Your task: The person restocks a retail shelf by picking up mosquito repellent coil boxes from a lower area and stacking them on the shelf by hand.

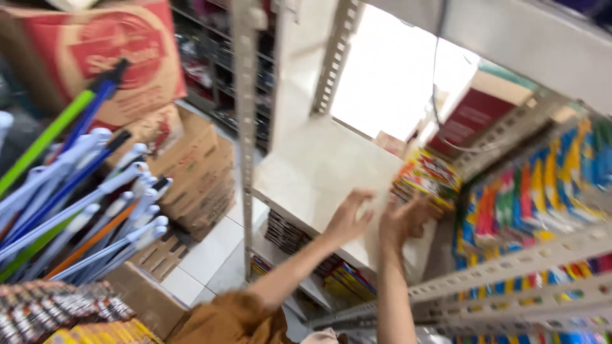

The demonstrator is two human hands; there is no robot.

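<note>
The view is tilted and blurred by motion. My left hand [347,218] is raised over the white shelf board [312,172], fingers spread, with nothing in it. My right hand [403,220] is up beside it, a little apart, fingers also apart and empty. It is nearest to a stack of colourful packets [428,178] lying on the shelf's far end. A brown sleeve [233,318] covers my left upper arm. Whether either hand touches the shelf I cannot tell.
A bundle of mop and broom handles [76,204] leans at the left. Stacked cardboard boxes [191,172] stand behind it. A perforated metal upright [245,127] rises in front of the shelf. Rows of bright sachets [535,185] hang at the right, and small packets [57,312] lie bottom left.
</note>
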